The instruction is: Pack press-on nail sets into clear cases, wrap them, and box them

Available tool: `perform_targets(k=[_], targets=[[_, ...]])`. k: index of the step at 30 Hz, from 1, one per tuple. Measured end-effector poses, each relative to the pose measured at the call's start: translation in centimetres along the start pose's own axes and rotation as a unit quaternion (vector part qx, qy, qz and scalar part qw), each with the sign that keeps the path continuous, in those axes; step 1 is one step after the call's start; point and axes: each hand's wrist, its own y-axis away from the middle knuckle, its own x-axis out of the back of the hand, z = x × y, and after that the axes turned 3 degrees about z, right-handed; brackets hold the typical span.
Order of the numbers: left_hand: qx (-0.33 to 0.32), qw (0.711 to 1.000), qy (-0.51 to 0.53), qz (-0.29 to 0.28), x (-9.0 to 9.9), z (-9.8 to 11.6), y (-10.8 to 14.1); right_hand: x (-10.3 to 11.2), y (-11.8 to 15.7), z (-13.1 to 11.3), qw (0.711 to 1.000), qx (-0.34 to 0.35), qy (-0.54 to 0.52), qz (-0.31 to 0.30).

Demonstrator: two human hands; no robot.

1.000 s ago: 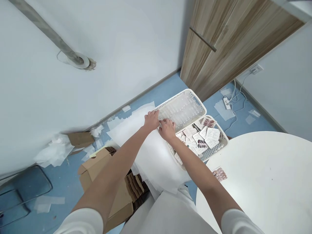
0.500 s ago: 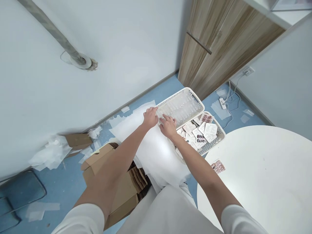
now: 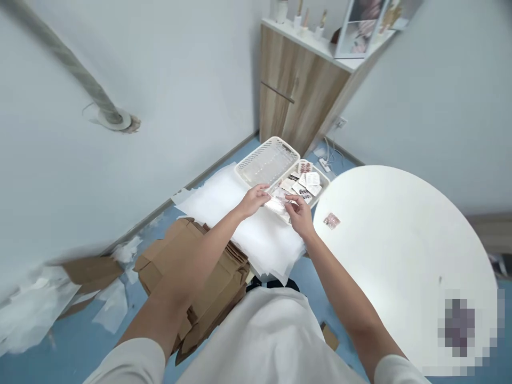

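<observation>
My left hand (image 3: 255, 200) and my right hand (image 3: 299, 213) are closed at either end of a thin clear plastic piece (image 3: 278, 204), its exact shape hard to make out. It is held over the near end of a white basket (image 3: 325, 186) with several printed cards (image 3: 307, 184), some bearing what look like false nails. Beside that, on the left, a second white basket (image 3: 245, 164) contains a layer of clear plastic pieces (image 3: 267, 162). White sheets (image 3: 216, 205) lie below and left of my hands.
A round white table (image 3: 384, 229) stands at right, with a small pack of false nails (image 3: 332, 221) near its edge. Flattened cardboard boxes (image 3: 180, 253) are piled at my left. Behind the baskets are a wooden cabinet (image 3: 296, 80) and a power strip (image 3: 324, 165).
My hands were reaching into the basket of clear pieces; they have drawn back towards the card basket, now with a clear plastic piece between them. The head view has shifted.
</observation>
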Motion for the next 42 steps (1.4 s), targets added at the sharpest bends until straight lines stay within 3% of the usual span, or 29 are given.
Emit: perform_targets(k=[3, 14, 21, 25, 27, 30, 36, 42], targets=[[0.025, 0.995, 0.028, -0.095, -3.7, 0.0, 2.5, 3.2, 4.8, -0.6, 0.998, -0.014, -0.021, 0.063], [0.054, 0.976, 0.005, -0.211, -18.3, -1.5, 8.3, 13.3, 18.5, 1.6, 0.955, -0.133, -0.138, 0.227], [0.04, 0.973, -0.032, -0.223, -27.6, -3.7, 10.3, 19.4, 24.1, 4.2, 0.937, -0.139, -0.122, 0.296], [-0.035, 0.98, -0.14, -0.136, -32.1, -3.8, 12.1, 23.5, 26.2, 5.7, 0.932, -0.151, -0.099, 0.315], [-0.09, 0.97, -0.203, -0.103, -34.0, -3.6, 13.3, 25.3, 26.9, 6.4, 0.928, -0.155, -0.079, 0.328], [-0.128, 0.952, -0.225, -0.163, -36.7, -3.5, 15.1, 27.1, 27.6, 7.3, 0.926, -0.158, -0.04, 0.34], [-0.015, 0.979, -0.11, -0.173, -40.5, -4.5, 15.9, 28.0, 28.0, 7.9, 0.928, -0.134, 0.043, 0.346], [0.077, 0.976, 0.008, -0.205, -40.9, -5.3, 14.1, 27.3, 27.9, 7.2, 0.951, -0.049, 0.091, 0.29]])
